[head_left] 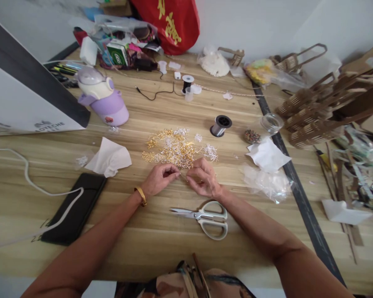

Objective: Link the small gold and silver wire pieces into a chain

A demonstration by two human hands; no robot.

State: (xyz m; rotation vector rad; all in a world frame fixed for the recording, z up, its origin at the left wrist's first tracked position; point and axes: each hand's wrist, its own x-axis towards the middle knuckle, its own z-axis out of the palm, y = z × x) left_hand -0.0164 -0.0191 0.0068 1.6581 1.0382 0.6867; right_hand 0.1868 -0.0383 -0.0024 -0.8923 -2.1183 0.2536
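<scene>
My left hand point(162, 178), with a gold bracelet point(140, 196) at the wrist, is closed in a pinch at the near edge of a pile of small gold and silver jewelry findings point(177, 150). Close beside it, my right hand point(203, 179) is pinched too, fingertips facing the left ones. Something tiny shows at the fingertips, too small to name. Scissors point(202, 214) with pale handles lie just below my hands, blades toward the left. Beyond the pile at right stands a spool of thin wire point(220, 126).
A purple and white cup point(107, 103) stands back left, near a crumpled tissue point(110, 157) and a black case point(74, 209). At right are a tipped jar of beads point(264, 127), plastic bags point(269, 182) and brown woven baskets point(311, 111). Another spool point(187, 83) stands farther back.
</scene>
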